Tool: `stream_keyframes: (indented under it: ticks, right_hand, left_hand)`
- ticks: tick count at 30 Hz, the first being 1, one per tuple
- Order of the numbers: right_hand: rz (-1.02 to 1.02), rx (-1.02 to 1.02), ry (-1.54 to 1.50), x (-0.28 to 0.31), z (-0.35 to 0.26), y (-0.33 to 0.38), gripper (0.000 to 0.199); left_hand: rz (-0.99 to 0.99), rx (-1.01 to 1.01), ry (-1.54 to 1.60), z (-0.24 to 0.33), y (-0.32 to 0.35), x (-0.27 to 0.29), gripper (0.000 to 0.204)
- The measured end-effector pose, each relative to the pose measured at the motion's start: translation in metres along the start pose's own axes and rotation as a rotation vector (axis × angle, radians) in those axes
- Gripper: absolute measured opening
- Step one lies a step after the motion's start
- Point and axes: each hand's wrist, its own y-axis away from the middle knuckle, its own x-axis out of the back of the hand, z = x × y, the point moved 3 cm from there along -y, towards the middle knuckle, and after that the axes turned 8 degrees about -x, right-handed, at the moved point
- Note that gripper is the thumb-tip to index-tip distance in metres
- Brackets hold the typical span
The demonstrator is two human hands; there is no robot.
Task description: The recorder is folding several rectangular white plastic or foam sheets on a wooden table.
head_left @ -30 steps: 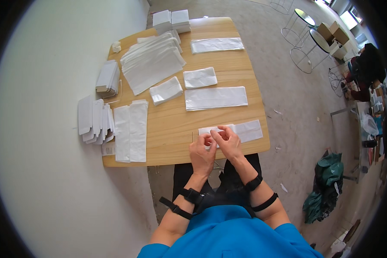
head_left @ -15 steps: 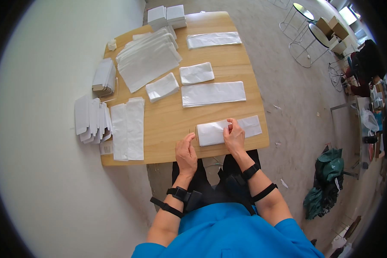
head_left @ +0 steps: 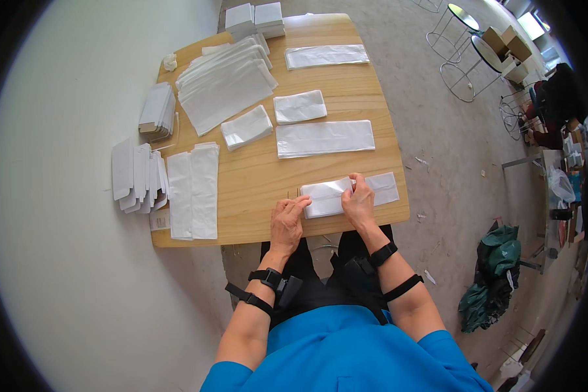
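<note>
Near the front edge of the table lies a folded stack of thin white plastic bags [head_left: 325,198], its longer strip reaching out to the right. My right hand [head_left: 359,204] is over its middle, thumb and fingers pinched together on the top layer. At the stack's left end is my left hand [head_left: 287,224], fingers stretched to the right with the tips touching the edge. Two thin dark upright pins stand just beyond the left fingertips. What lies under each hand's fingers is hidden.
Flat white bags [head_left: 325,138] lie farther back, with small folded packets [head_left: 299,106] and a fanned pile [head_left: 225,85] behind. White cartons [head_left: 140,176] line the left side by the wall. Green-black plastic bags [head_left: 496,274] lie on the floor; a person [head_left: 558,98] is far right.
My left hand has moved right and its fingers now touch the left end of the stack. My right hand remains pinched on the bags, shifted slightly.
</note>
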Motion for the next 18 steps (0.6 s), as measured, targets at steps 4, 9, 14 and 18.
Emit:
stream_keyframes:
  ticks: [4,9,14,18]
  right_hand:
    - [0.002,-0.002,-0.006,0.001,-0.002,0.001,0.034]
    - [0.020,0.014,-0.031,0.000,-0.001,0.001,0.033]
    - [0.021,0.037,0.055,0.001,0.000,0.002,0.039]
    - [0.146,0.104,0.265,0.016,0.000,0.010,0.047]
  left_hand:
    - [-0.027,-0.012,-0.024,-0.002,0.002,-0.002,0.040]
    - [-0.098,-0.135,-0.136,-0.004,0.009,-0.001,0.041]
    - [-0.182,-0.214,-0.262,-0.002,0.014,0.001,0.042]
    - [-0.215,-0.217,-0.267,-0.001,0.014,0.002,0.045]
